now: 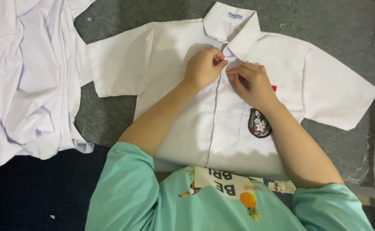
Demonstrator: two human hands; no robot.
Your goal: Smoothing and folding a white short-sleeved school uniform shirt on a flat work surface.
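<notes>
Teal sleeves (123,188) nearest; both hands at white shirt (187,111) placket.
Left hand (204,67) and right hand (250,83) pinching plackets below collar (232,25); best kept aligned, flat.

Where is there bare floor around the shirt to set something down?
Grey floor shows above the white shirt's right sleeve, beside the collar. A smaller patch lies below its left sleeve, bordered by the heap of white cloth. It is crowded at the placket, where the left hand and right hand pinch the fabric.
</notes>
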